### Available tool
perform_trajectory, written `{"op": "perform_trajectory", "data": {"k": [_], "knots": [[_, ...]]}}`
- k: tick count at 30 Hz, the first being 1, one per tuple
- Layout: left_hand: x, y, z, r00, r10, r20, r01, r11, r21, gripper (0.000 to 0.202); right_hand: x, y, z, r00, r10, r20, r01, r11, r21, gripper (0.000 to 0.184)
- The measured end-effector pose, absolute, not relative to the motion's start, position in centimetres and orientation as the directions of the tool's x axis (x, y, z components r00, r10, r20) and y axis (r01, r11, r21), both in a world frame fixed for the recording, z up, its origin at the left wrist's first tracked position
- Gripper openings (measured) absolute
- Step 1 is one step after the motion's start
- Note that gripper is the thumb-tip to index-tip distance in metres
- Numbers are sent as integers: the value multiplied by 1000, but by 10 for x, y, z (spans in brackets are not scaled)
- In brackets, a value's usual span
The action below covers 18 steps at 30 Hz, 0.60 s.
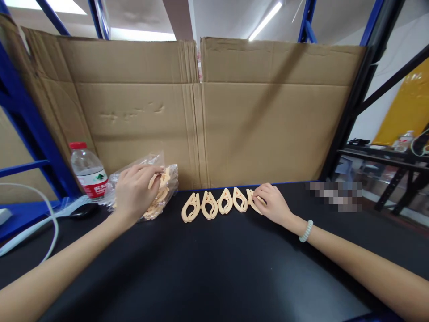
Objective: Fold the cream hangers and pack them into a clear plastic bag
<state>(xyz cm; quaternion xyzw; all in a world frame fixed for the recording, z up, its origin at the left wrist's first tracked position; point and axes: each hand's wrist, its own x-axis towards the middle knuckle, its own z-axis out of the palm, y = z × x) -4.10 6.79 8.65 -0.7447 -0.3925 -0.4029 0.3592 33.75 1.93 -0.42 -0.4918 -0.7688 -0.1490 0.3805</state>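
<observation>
Several beige plastic pieces, teardrop-shaped like folded travel hangers, stand out against the black tabletop. Four folding hangers (208, 205) lie in a row with their narrow ends pointing away from me. At the row's right end, my right hand (272, 203) has its curled fingers on another folding hanger (250, 197), partly covering it. Over on the left, my left hand (137, 188) reaches into the mouth of a clear plastic bag (172, 172) full of the same hangers. Its fingers are bent around a beige hanger (165, 178) there; the thumb is mostly hidden.
A water bottle (89, 172) with a red cap stands left of the bag. Near it lie a dark rounded object (83, 210) and a white cable (55, 223). Cardboard panels (275, 120) wall off the back, and blue frame posts (36, 120) rise at the left.
</observation>
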Motion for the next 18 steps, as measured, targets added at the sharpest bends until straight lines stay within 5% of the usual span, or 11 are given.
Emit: {"op": "perform_trajectory", "data": {"k": [5, 10, 18], "knots": [[-24, 46, 84, 509, 215, 834, 738, -608, -293, 14, 343, 21, -3, -131, 619, 774, 837, 488, -248, 17], [-5, 14, 69, 774, -24, 633, 290, -876, -387, 26, 340, 18, 3, -42, 609, 792, 787, 508, -349, 13], [1, -11, 42, 871, 56, 487, 176, -963, -203, 30, 341, 14, 13, 115, 641, 759, 666, 517, -538, 17]]}}
